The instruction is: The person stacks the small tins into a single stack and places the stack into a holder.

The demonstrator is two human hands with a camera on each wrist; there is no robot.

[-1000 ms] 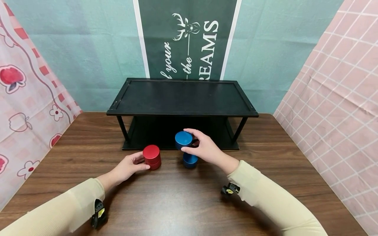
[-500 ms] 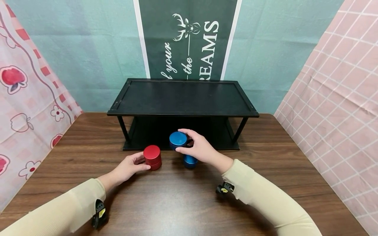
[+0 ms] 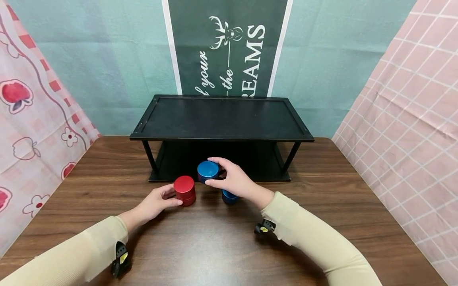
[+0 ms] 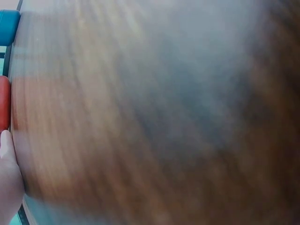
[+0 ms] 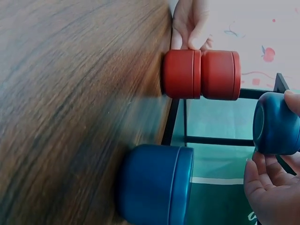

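Two round red tins stand stacked on the table, the upper tin point(image 3: 184, 184) squarely on the lower tin point(image 5: 179, 74). My left hand point(image 3: 154, 205) holds the stack low from the left, thumb in front, the other fingers partly hidden behind. My right hand point(image 3: 234, 179) grips a round blue tin point(image 3: 206, 170) by its side, above the table and just right of the red stack, apart from it. A second blue tin point(image 3: 229, 197) stands upright on the table under my right hand, partly covered by it. At the left wrist view's edge, only slivers of red tin point(image 4: 4, 103) and blue tin point(image 4: 8, 27) show.
Behind the tins stands a black two-level shelf point(image 3: 225, 119); its lower board lies just beyond them. Brown wood table point(image 3: 214, 246) extends in front and to both sides. Cloths hang at the back and sides.
My right hand has carried the blue tin leftward, from over the other blue tin towards the red stack. My left hand and the red tins have stayed in place.
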